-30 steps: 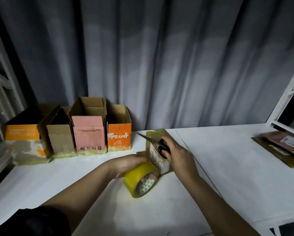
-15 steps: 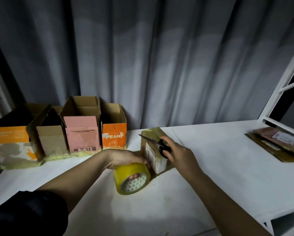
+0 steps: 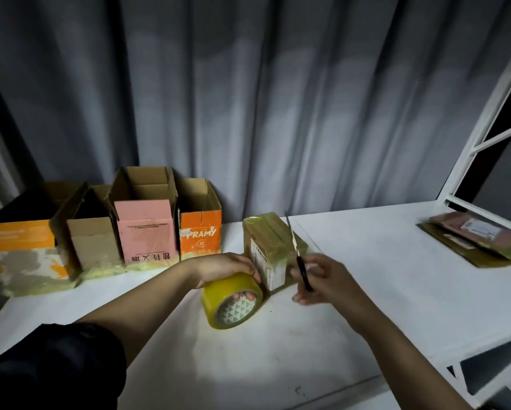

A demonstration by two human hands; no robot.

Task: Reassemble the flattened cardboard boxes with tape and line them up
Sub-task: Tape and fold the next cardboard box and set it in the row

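A: Tape roll (image 3: 232,300)? Boxes at left?
B: Roll yellow, triangle-patterned white core. Boxes: orange-and-white (image 3: 23,250), plain brown (image 3: 93,242), pink (image 3: 146,232), orange (image 3: 200,232).
A: Backdrop?
B: Grey curtain (image 3: 248,99), white table (image 3: 396,276).

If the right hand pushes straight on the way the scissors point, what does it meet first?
Probably the small taped box. The right hand holds the scissors with the blades aimed up and away, their tip at the box's right edge. Depth is unclear; they might slip past toward the curtain.

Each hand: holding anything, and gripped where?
Left hand holds the tape roll, fingers through its core. Right hand holds the scissors by the black handles.
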